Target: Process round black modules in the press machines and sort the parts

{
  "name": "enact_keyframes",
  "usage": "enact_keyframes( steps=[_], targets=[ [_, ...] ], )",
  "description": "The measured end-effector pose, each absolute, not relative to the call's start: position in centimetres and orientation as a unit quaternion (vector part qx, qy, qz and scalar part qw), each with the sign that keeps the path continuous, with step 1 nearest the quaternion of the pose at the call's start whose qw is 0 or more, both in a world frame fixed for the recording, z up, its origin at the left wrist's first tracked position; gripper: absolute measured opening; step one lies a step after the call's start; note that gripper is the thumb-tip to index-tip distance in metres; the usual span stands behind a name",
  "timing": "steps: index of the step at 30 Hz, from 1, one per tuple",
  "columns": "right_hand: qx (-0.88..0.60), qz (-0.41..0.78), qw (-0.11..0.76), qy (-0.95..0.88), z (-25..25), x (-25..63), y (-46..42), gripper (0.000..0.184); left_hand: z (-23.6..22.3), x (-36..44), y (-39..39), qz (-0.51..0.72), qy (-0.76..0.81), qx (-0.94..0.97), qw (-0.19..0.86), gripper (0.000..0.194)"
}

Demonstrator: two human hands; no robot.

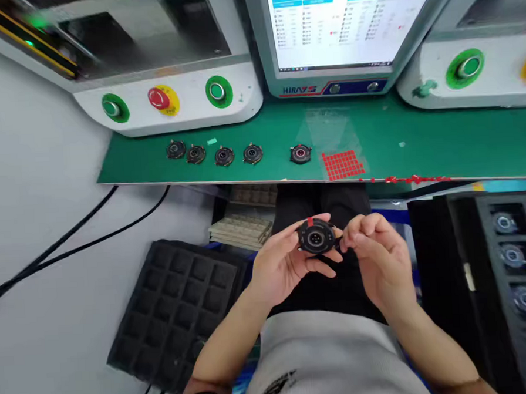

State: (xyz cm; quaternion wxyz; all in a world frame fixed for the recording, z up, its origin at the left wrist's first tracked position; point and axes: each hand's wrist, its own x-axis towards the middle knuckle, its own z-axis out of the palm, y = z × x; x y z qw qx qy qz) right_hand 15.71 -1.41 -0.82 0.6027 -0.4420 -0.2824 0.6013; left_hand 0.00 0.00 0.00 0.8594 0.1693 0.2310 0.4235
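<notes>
A round black smartwatch case [317,236] is held by its edges in my left hand [273,264], over my lap. Its sensor side faces up, and a small red sticker [310,221] is on its top edge. My right hand [378,252] is closed in a pinch at the case's right edge; what its fingertips hold, if anything, is too small to make out. On the green bench in front, another watch case [301,154] with a touch of red at its top lies beside a sheet of red stickers [343,165].
Several more watch cases [224,156] lie to the left on the green bench [268,123]. Loose red stickers [416,179] line its front edge. Machines with buttons [217,92] and a screen [333,28] stand behind. Black trays [176,307] flank my lap; the right tray [490,255] holds round parts.
</notes>
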Motion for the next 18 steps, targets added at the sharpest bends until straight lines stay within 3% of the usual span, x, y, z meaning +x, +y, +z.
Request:
enact_keyframes(
  steps=[10,18],
  targets=[
    [-0.447,0.539,0.609,-0.373,-0.9,14.4,-2.8,0.017,-0.5,1.0,-1.6,0.5,0.412,0.354,0.675,0.023],
    [-0.425,0.561,0.598,-0.384,-0.1,13.7,-3.1,0.011,-0.6,1.2,-2.1,0.499,0.391,0.389,0.669,0.023]
  ],
)
